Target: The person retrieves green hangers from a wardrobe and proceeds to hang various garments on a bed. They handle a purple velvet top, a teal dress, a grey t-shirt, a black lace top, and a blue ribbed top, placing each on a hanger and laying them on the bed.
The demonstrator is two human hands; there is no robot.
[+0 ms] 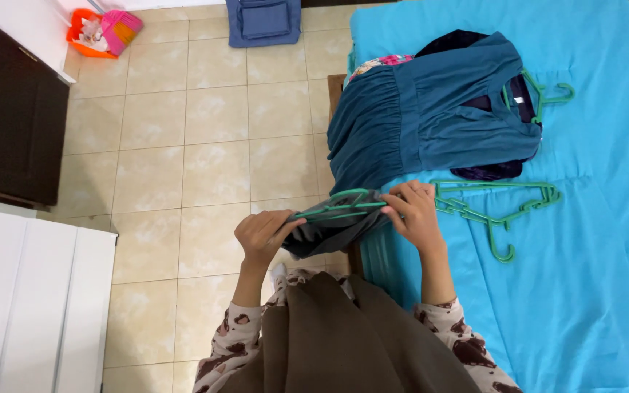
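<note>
Grey garment [333, 229] on a green hanger [340, 204] is stretched between both hands: left hand [260, 236] fingers clenched on one end, right hand [413, 211] fingers gripping the other, over the blue bed's [606, 276] edge.

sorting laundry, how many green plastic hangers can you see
3: one green plastic hanger held in both hands, one inside the teal dress, one loose on the blue bedsheet. More may be hidden.

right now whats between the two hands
In the head view, a dark grey garment on a green hanger spans the gap from the left hand to the right hand; both grip it.
</note>
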